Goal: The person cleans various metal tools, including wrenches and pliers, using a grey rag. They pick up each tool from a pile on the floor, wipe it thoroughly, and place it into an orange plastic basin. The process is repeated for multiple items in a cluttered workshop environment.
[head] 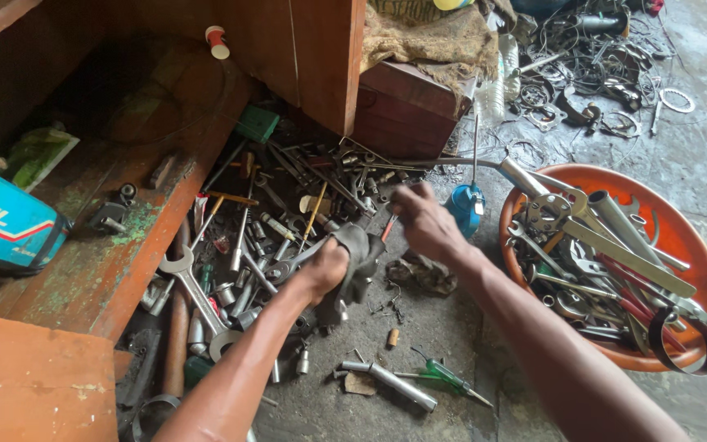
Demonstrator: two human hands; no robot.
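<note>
Far left, at 9 o'clock: a blue fuel tank rests on a worn wooden shelf with flaking green paint. A small dark metal fitting sits near it on the same board.

On the floor below the shelf edge, a heap of loose tools. A large open-ended spanner lies at the heap's 7 o'clock side, with sockets and rods around it.

Centre: left hand closed around a grey rag, fingers wrapped into the cloth. Rag hangs just above the heap. Right hand, at 2 o'clock of the left, is curled shut with fingertips pinching something at the rag's upper end; cannot tell what.

Below the hands, at 6 o'clock: a green-handled screwdriver and a steel tube on the concrete floor.

Just right of the right hand, a blue oil can. Far right, at 3 o'clock: an orange plastic basin filled with spanners and pipes.
</note>
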